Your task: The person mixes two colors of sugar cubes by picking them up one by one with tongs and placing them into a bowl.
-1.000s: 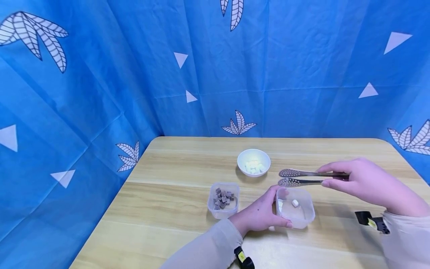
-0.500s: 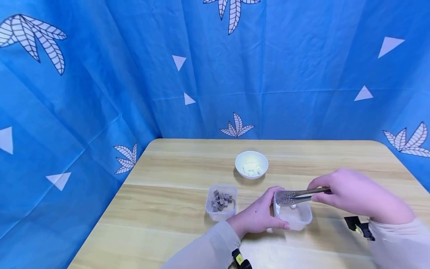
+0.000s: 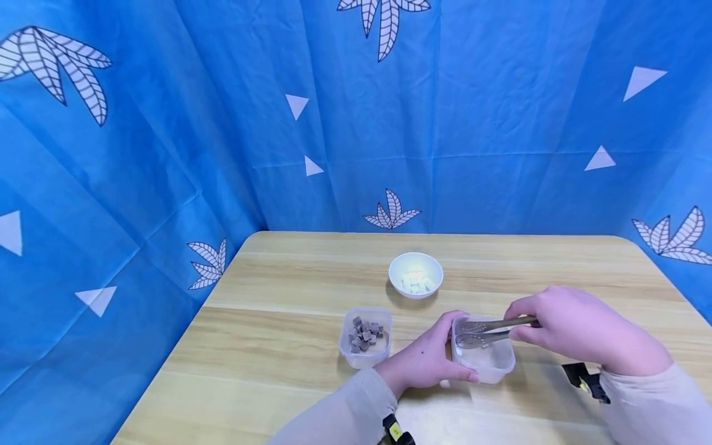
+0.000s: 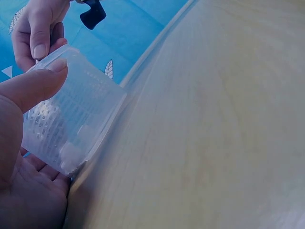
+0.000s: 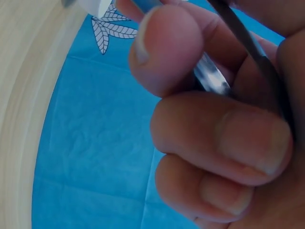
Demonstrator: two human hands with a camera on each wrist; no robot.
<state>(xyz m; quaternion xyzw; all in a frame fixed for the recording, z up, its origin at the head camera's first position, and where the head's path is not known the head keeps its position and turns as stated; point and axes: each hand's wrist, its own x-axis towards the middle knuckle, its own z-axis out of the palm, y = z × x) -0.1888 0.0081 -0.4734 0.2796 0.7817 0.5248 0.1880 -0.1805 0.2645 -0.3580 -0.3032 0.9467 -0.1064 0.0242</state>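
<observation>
My left hand [image 3: 425, 361] grips the near-left side of a clear plastic container [image 3: 495, 369], thumb along its front wall and fingers behind. White pieces show through the container wall [image 4: 71, 152] in the left wrist view. My right hand [image 3: 578, 324] holds metal tongs [image 3: 489, 324] by the arms, and their perforated ends reach down inside the container. In the right wrist view, fingers [image 5: 205, 133] curl round the tong arms. The tong ends partly hide the white pieces.
Left of the container stands a second clear container [image 3: 364, 358] with several brownish-purple cubes [image 3: 365, 335]. Behind, a white bowl [image 3: 400, 272] holds several white pieces [image 3: 417, 283]. A blue patterned curtain [image 3: 356, 123] hangs along the back and left of the wooden table [image 3: 267, 346].
My right hand has moved left and down, bringing the tongs from above the container's back rim into it. The left hand keeps its grip. The head view has shifted slightly.
</observation>
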